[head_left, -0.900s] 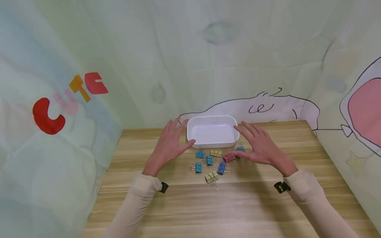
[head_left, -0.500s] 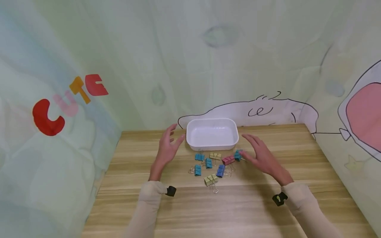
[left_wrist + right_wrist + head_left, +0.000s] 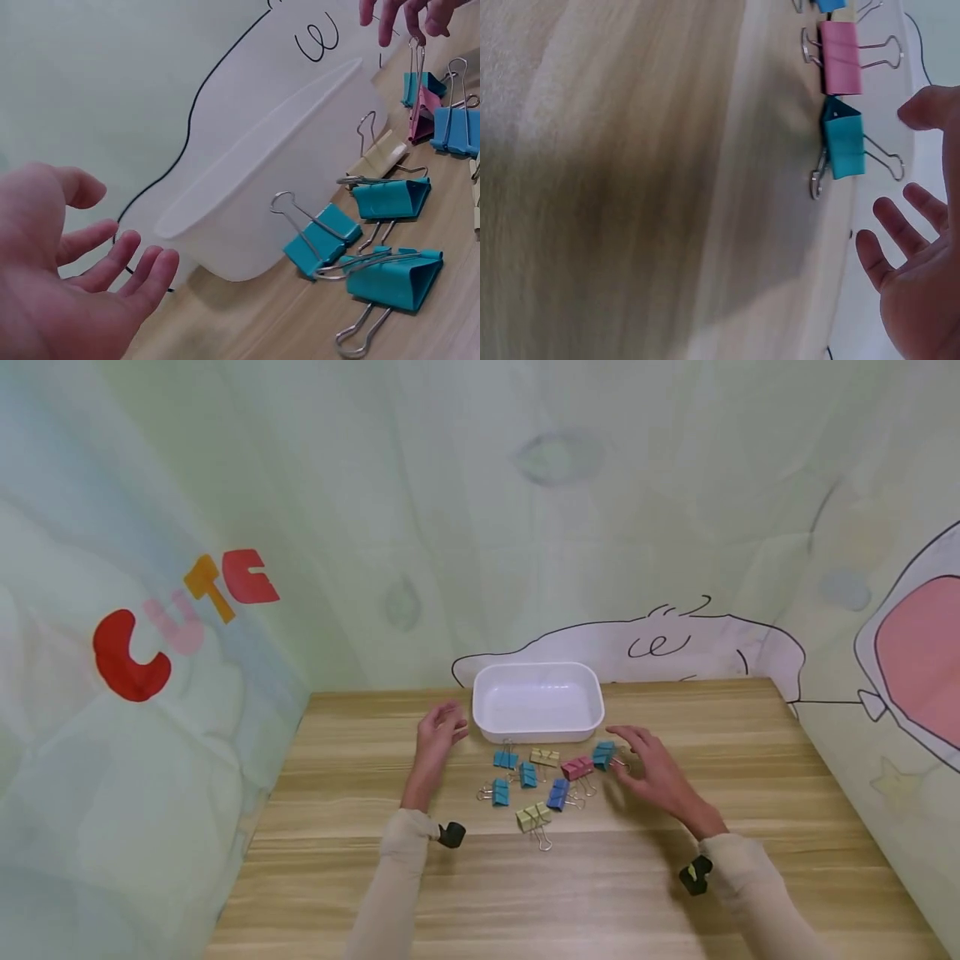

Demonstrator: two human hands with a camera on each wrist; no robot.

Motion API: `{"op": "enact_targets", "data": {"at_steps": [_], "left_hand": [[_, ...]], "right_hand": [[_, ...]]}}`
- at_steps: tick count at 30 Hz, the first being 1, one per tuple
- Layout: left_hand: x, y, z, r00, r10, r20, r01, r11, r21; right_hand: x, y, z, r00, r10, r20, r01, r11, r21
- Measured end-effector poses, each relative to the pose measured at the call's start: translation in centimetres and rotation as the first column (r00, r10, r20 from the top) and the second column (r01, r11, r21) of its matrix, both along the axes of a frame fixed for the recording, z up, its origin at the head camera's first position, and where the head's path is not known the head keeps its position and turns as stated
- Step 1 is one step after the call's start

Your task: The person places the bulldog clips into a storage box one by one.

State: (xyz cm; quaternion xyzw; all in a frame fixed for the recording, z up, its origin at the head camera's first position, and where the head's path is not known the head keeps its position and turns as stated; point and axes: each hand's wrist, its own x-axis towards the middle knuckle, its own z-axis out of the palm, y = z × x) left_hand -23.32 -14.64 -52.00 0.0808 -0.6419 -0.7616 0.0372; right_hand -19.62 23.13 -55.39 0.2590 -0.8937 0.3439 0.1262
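Several binder clips lie loosely grouped in front of a white plastic tray (image 3: 537, 734). My right hand (image 3: 660, 777) is beside the teal binder clip (image 3: 603, 756) at the group's right end, thumb and fingers spread around it. In the right wrist view that clip (image 3: 845, 146) shows apart from the relaxed fingers. Left of it lie a pink clip (image 3: 577, 767), a blue clip (image 3: 558, 795) and two pale yellow ones, the nearest yellow clip (image 3: 533, 817) at the front. My left hand (image 3: 437, 745), fingers loosely bent and holding nothing, hovers left of the tray.
Three more teal clips, one of them (image 3: 394, 277) large in the left wrist view, lie at the group's left side. The wooden table (image 3: 570, 893) meets a printed cloth backdrop (image 3: 420, 527) right behind the tray. Both wrists carry small black devices.
My left hand has drawn inward and lower, its fingers bending from a wide spread. The right hand has come down and back slightly, uncovering the right-end teal clip. Clips and tray keep their places.
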Motion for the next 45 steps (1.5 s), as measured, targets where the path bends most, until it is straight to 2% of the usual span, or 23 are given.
{"op": "enact_targets", "data": {"at_steps": [4, 12, 20, 28, 31, 35, 40, 45], "left_hand": [[-0.3, 0.6, -1.2, 0.999, 0.007, 0.053, -0.008, 1.000, 0.029], [-0.5, 1.2, -2.8, 0.996, 0.032, 0.084, -0.038, 0.997, 0.074], [-0.6, 1.2, -3.3, 0.995, 0.022, 0.099, -0.031, 0.995, 0.093], [-0.2, 1.1, -3.7, 0.992, -0.010, 0.123, -0.002, 0.995, 0.102], [-0.2, 1.1, -3.8, 0.991, -0.016, 0.131, 0.000, 0.993, 0.117], [-0.7, 1.1, -3.7, 0.993, -0.024, 0.116, 0.009, 0.992, 0.128], [-1.6, 1.3, -3.1, 0.992, -0.043, 0.117, 0.028, 0.991, 0.129], [-2.3, 1.2, -2.6, 0.990, -0.045, 0.134, 0.031, 0.994, 0.105]], "right_hand": [[-0.2, -0.2, -1.2, 1.000, -0.001, 0.001, 0.001, 1.000, 0.001], [-0.3, -1.0, -2.6, 0.997, -0.009, 0.078, 0.008, 1.000, 0.015], [0.0, -1.5, -3.2, 0.995, -0.037, 0.095, 0.034, 0.999, 0.031], [0.2, -1.4, -4.4, 0.999, -0.036, 0.025, 0.036, 0.999, 0.005], [0.1, -1.3, -4.6, 0.999, -0.031, 0.026, 0.031, 1.000, 0.001], [-0.4, -1.0, -4.0, 0.997, -0.048, 0.054, 0.048, 0.999, 0.001], [-0.8, -0.2, -2.0, 0.992, -0.097, 0.078, 0.098, 0.995, -0.003], [-1.9, 0.6, 0.3, 0.995, -0.102, 0.011, 0.102, 0.995, -0.012]]}}
